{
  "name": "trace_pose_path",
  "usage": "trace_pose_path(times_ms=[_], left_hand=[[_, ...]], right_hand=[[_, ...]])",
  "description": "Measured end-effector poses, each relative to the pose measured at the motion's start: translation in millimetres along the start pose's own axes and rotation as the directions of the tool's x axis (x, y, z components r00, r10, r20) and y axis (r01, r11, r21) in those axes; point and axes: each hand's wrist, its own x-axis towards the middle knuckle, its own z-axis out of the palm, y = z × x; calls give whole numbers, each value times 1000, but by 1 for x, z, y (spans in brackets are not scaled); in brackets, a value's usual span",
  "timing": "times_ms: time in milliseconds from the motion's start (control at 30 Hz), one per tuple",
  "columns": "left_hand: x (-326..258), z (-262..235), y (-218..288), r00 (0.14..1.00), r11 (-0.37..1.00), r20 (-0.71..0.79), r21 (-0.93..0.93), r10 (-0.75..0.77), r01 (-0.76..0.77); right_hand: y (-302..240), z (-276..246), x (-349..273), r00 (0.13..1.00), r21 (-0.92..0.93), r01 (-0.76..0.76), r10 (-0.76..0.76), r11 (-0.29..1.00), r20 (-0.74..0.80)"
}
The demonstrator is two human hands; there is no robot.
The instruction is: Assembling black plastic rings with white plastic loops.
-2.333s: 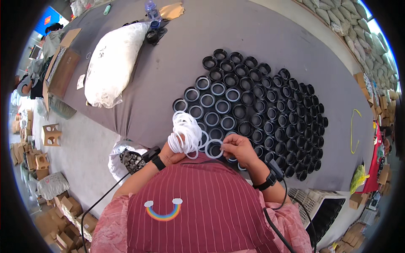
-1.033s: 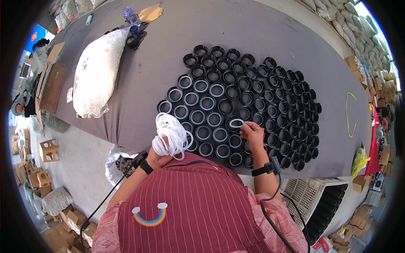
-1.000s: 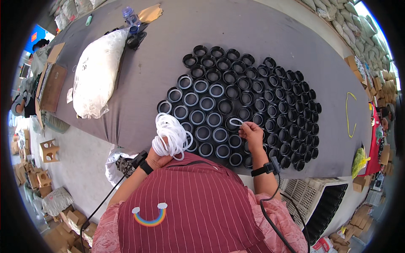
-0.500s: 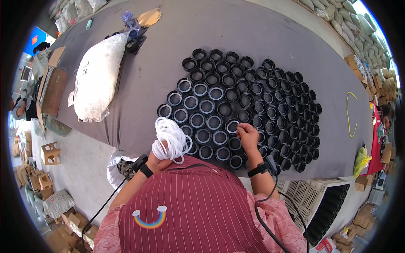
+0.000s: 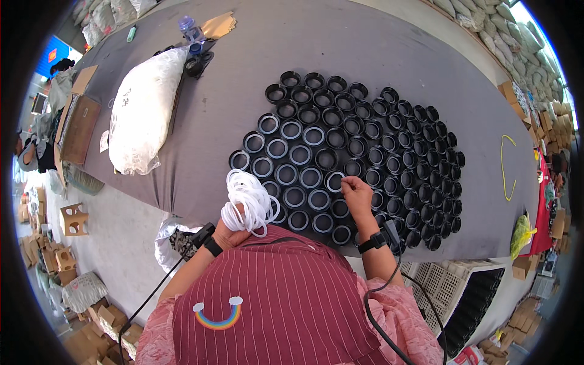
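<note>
Now, left hand (image 5: pixel 234 230): I see it clutching white rings (image 5: pixel 246 201).
Right hand (image 5: pixel 357 196): fingertips pinch a ring into a black cap (image 5: pixel 334 181), frame centre.
Package: white sack (image 5: pixel 146 109), upper left.

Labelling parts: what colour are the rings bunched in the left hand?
White rings, in the left hand; head view.

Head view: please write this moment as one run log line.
left hand: holds bundle of white rings | right hand: fingers press a ring into black cap | caps on grey table

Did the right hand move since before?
Yes. The right hand went from beside the white rings out over the black caps, now pressing one.
</note>
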Motion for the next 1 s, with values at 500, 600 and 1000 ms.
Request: trace_pose_path(times_ms=[500,600,1000], left_hand=[[9,-35,-4,948,396,214,870,235,-295],[12,-41,-4,927,357,263,866,269,-349],[7,-1,-6,998,925,29,376,52,-59]], right_hand=[[-7,-1,0,994,-309,111,-106,945,35],[-17,2,0,973,-441,230,-218,868,79],[-132,52,-60,753,142,-277,123,950,646]])
